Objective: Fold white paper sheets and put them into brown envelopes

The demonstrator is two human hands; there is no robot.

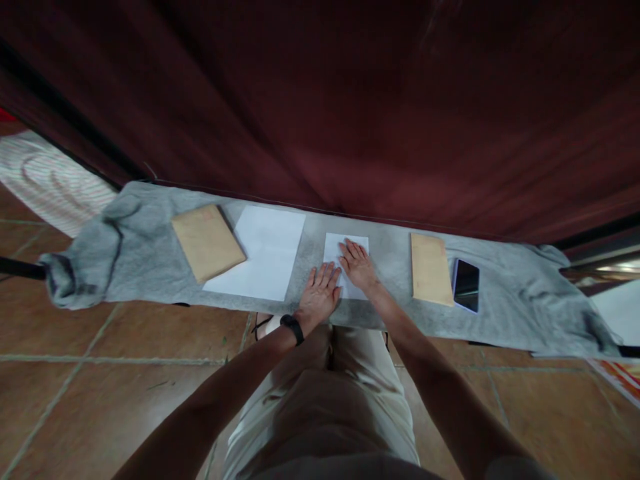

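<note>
A small white sheet of paper (354, 291), perhaps folded, lies on the grey cloth in front of me. My right hand (358, 264) rests flat on its upper middle with the fingers stretched out. Beside it, my left hand (320, 293) lies flat too, fingers extended, its fingertips at the paper's left edge and the palm over the cloth. A larger white sheet (270, 253) is to the left of my hands. One brown envelope (207, 243) overlaps that sheet's left side. Another brown envelope (431, 270) lies to the right of my right hand.
A phone (466, 285) with a dark screen lies beside the right envelope. Grey cloth (390, 267) covers the narrow bench, bunched at both ends. Dark red fabric (320, 107) rises behind it. Tiled floor (165, 333) shows below, with striped cloth (45, 173) at the left.
</note>
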